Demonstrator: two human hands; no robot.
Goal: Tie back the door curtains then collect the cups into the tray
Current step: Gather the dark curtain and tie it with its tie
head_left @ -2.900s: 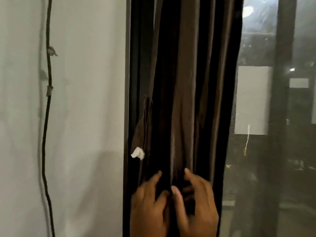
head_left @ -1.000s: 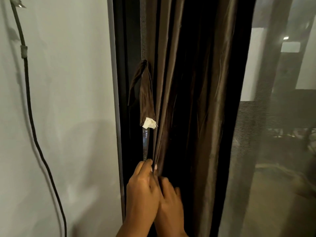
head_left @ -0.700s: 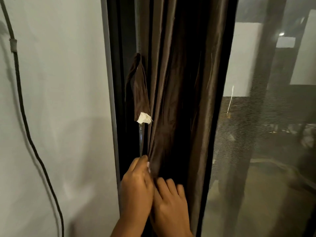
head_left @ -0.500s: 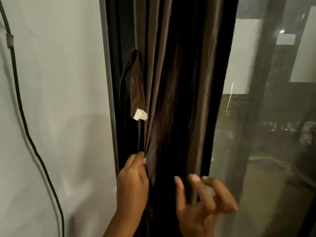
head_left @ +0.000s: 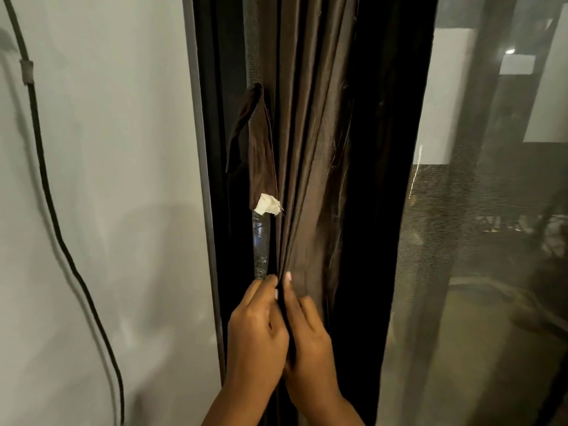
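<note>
A: Your left hand [head_left: 256,329] and right hand [head_left: 307,336] are pressed side by side, low against the curtain [head_left: 310,167]. Both are pinching its folds, fingertips meeting at the left edge of the bunch.

B: Half a second ago your right hand was open, fingers spread off to the right of the curtain. Now it has come back in and closed on the cloth beside your left.

A: And your left has hardly shifted; it was on that edge already. So you have the gather back in two hands, which reads to me as still bunching, not yet tying.

B: Look up from your hands. The tieback [head_left: 259,149] hangs loose, a brown strap looped just left of the curtain, with a white tag [head_left: 268,205] at its lower end.

A: Nothing is wrapped round the curtain yet. That strap is the next thing you need, I'd say, and it sits above your left hand, within easy reach.

B: Further left of the curtain you have the door frame [head_left: 201,179], then the wall [head_left: 116,179] with a black cable [head_left: 46,192] running down it. To the right there's the mesh screen [head_left: 479,241].

A: No cups, no tray anywhere in your view. That half of the job hasn't started, as far as this shows.

B: One risk: let go with one hand to fetch the strap and the slippery folds may spill out again.
</note>
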